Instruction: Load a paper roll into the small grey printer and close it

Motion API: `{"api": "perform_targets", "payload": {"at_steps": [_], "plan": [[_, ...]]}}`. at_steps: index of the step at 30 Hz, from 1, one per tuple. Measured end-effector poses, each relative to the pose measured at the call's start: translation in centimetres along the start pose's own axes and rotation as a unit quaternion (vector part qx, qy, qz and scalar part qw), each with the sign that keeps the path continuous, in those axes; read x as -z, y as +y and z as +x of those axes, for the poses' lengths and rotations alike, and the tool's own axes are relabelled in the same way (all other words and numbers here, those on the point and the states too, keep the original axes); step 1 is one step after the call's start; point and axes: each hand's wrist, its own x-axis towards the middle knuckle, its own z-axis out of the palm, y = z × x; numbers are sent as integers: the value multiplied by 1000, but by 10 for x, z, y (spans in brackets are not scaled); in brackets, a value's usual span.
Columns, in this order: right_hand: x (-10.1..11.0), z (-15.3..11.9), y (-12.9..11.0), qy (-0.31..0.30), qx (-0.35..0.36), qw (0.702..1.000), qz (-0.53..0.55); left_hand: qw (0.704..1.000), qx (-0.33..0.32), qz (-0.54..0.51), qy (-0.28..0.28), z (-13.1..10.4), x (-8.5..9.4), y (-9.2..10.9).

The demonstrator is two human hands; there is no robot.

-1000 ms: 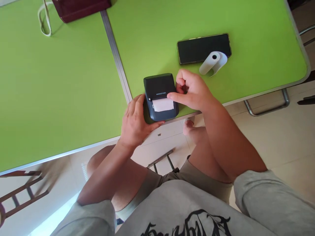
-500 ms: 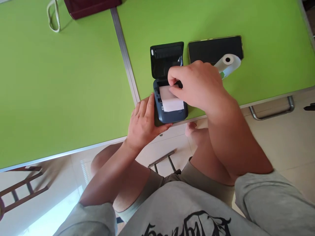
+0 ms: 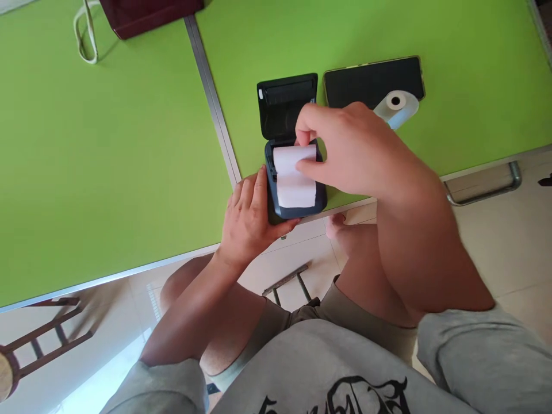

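A small dark blue portable printer point(image 3: 319, 208) rests at the table's front edge with its black lid point(image 3: 287, 109) swung back. White paper point(image 3: 295, 183) from a roll in its bay hangs forward over the front. My left hand point(image 3: 249, 217) grips the printer's left side, its thumb along the front edge. My right hand point(image 3: 345, 150) is closed over the bay from the right. Its thumb presses on the white paper and its fingers curl behind the roll, where the tips are partly hidden.
Right of the printer lies a dark phone point(image 3: 366, 80), with a second white paper roll point(image 3: 399, 109) standing by its lower edge. A dark red box point(image 3: 150, 14) and a white cord loop point(image 3: 88, 34) are at the upper left. A metal strip point(image 3: 211, 98) crosses the green table point(image 3: 121, 149).
The paper's loose end now reaches further down over the printer's front. My right hand's fingers have shifted behind the roll. My left hand stays on the printer.
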Motion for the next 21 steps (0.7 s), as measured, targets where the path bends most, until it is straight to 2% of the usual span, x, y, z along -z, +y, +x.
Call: {"api": "perform_targets", "payload": {"at_steps": [1,2,4,5,6,8,11,12,13,16,17,19,21], "plan": [[-3,-1,4,21,25,994,100,1000,-2,5,1,0,0,0],[-8,-1,10,45,49,974,217,1000,-4,10,3,0,0,0],[-19,1,22,88,74,882,457,1000,-9,19,5,1,1,0],[-24,2,28,109,52,844,523,1000,-13,21,6,1,2,0],[-29,4,35,119,31,824,553,1000,-16,22,7,2,3,0],[-38,6,46,149,-13,803,576,1000,-20,21,6,3,4,0],[-50,6,58,207,-40,767,606,1000,-20,15,3,3,4,-1],[-54,6,60,222,-42,768,599,1000,-20,14,2,3,4,-1],[-58,5,62,244,-39,786,567,1000,-20,14,2,3,4,-1],[-67,6,66,323,-23,885,335,1000,-24,18,3,4,4,-1],[-69,7,67,339,-22,907,250,1000,-24,20,2,4,4,-1],[-70,9,69,336,-33,931,138,999,-23,24,-1,4,5,0],[-70,11,70,313,-45,944,96,999,-22,24,-5,4,5,0]]}}
